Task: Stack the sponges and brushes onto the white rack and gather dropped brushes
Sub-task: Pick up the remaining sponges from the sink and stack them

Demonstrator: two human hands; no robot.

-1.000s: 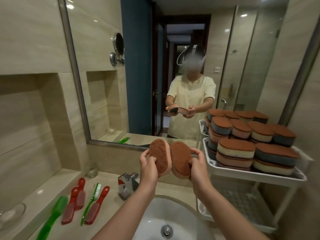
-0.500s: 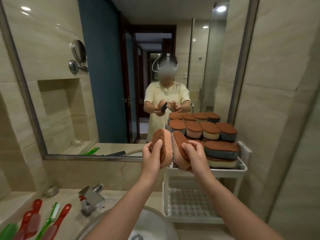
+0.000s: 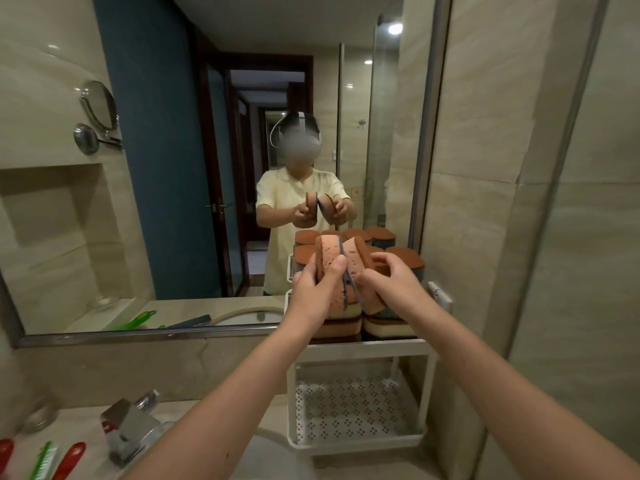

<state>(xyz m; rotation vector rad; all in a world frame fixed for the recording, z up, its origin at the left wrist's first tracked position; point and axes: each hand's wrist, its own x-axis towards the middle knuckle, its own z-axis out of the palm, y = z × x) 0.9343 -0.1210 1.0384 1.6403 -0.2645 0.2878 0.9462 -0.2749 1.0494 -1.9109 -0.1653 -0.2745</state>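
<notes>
Both hands have swung right from above the basin and now hover at the top tier of the white plastic rack [image 3: 363, 348]. The 2 sponges they carry have turned, so the foam sides face the camera where the brown faces did 1.0 s ago.

The left hand [image 3: 315, 292] wraps a peach foam oval sponge with a brown scouring face [image 3: 325, 256], thumb across the near side and fingers behind. The right hand [image 3: 394, 285] curls round a second peach sponge [image 3: 357, 255] from the right. Both sponges stand on edge and lean together in a narrow V, touching low down. A greyish strip runs along the seam; which sponge it belongs to I cannot tell. Holding them upright and pressed together probably squares them into 1 pair before they are laid flat.

Just behind and below the hands are the stacked sponges [image 3: 405, 256], brown-topped, in tidy columns. The pair will likely go on top of them, and a soft uneven column could lean. The perforated lower tier [image 3: 353, 407] sits beneath.

Red and green plastic brushes [image 3: 71, 460] lie on the beige stone counter [image 3: 69, 429] by the chrome tap [image 3: 128, 431]. They are well apart from the rack and not yet gathered.
</notes>
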